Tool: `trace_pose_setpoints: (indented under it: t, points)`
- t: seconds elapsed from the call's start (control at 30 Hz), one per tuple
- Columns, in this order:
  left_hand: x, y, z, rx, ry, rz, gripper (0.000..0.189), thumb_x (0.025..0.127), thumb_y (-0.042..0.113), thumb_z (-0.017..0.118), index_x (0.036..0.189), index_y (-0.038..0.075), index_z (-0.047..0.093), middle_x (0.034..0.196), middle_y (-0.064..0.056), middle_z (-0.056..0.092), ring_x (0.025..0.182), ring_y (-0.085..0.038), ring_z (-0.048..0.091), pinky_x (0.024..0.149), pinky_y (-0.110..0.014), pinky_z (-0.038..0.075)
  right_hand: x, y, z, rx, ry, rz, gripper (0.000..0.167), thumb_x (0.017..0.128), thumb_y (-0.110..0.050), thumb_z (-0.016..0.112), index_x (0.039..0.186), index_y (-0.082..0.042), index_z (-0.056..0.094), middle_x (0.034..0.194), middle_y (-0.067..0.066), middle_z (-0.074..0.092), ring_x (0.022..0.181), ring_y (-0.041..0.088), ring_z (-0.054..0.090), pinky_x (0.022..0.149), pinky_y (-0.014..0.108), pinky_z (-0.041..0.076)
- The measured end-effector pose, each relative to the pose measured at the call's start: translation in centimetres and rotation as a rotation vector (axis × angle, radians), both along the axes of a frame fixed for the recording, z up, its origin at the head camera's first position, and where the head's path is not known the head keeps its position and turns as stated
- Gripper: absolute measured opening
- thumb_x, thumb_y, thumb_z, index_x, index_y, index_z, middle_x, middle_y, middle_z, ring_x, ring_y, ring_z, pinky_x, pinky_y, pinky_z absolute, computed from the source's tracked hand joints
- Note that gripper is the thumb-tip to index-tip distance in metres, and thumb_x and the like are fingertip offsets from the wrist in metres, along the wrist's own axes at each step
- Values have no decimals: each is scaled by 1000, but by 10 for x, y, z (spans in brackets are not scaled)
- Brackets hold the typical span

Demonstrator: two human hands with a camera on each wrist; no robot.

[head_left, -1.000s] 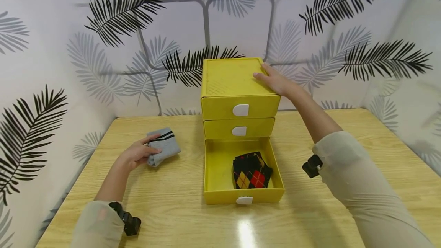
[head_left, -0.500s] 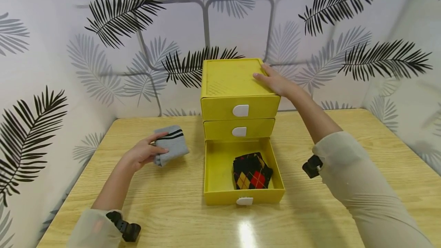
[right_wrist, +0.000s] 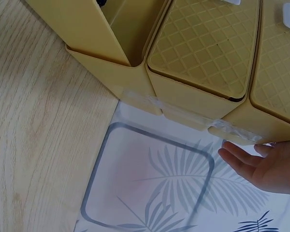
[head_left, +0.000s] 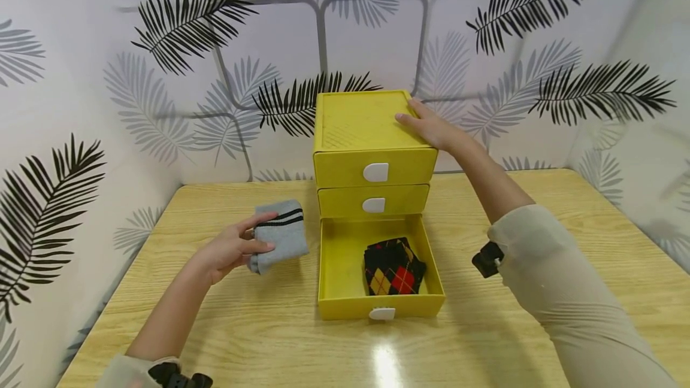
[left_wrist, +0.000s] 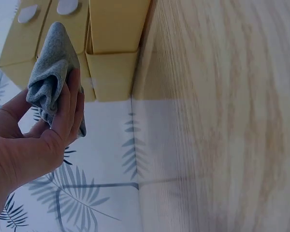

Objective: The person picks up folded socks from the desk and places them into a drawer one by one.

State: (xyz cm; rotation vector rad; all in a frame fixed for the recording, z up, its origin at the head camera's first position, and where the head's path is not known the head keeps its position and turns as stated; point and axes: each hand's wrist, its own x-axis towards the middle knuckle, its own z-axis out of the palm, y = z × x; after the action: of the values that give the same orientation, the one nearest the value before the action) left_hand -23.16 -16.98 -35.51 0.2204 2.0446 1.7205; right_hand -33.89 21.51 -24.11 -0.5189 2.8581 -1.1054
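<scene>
My left hand [head_left: 232, 251] pinches a folded grey sock [head_left: 286, 233] with black stripes between thumb and fingers. In the left wrist view the sock [left_wrist: 53, 72] is held up off the table, edge on, left of the yellow drawer unit [head_left: 372, 121]. The unit's bottom drawer [head_left: 339, 268] is pulled out. Inside it, towards the right, lies a folded black argyle sock [head_left: 396, 268] with red and yellow diamonds. My right hand [head_left: 428, 126] rests on the unit's top right edge, fingers extended; the right wrist view shows this hand [right_wrist: 268, 166] at the unit's side.
The upper two drawers, with white tabs [head_left: 375, 172], are closed. Clear tape [right_wrist: 198, 116] runs along the unit's side. The unit stands on a wooden table [head_left: 259, 334], before a wall covering [head_left: 280, 35] with a leaf pattern.
My left hand has carried the grey sock rightwards, closer to the open drawer. The right hand, the drawer unit and the argyle sock have stayed in place.
</scene>
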Motion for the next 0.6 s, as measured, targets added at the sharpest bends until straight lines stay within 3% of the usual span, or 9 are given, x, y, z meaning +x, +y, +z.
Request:
trace_pose_setpoints:
  t: [0.07,0.23,0.33,0.5,0.6]
  points:
    - [5,3,2,19,4,-20,68,87,6,62,146,13,28,136,-22,27,71,-10,42,59,-22,36,1,0,0,0,2,2,69,99,-34,33,144,5,-1,150,22,-5,136,30,-6,108,39,-2]
    - [18,15,6,49,15,-72,68,87,7,63,146,11,29,148,-22,8,92,-17,48,80,-32,40,1,1,0,-11,9,10,69,99,-34,34,144,6,-1,149,22,-4,136,29,-5,108,39,-2]
    - [24,24,8,64,13,-93,67,87,7,63,145,11,30,147,-22,11,95,-22,49,85,-38,38,0,1,0,-16,12,12,69,99,-33,34,144,6,0,150,22,-4,136,29,-5,108,39,-1]
    - [31,42,11,68,6,-130,65,87,9,63,144,13,33,148,-20,11,119,-32,39,98,-54,28,0,1,-1,-13,5,11,70,99,-34,34,145,5,-1,150,21,-5,136,28,-6,108,40,-2]
    - [33,54,9,60,-2,-143,63,87,9,63,144,14,35,148,-20,13,123,-35,35,99,-58,23,0,0,0,-5,3,9,70,99,-35,33,145,5,-2,150,21,-6,136,29,-7,108,39,-3]
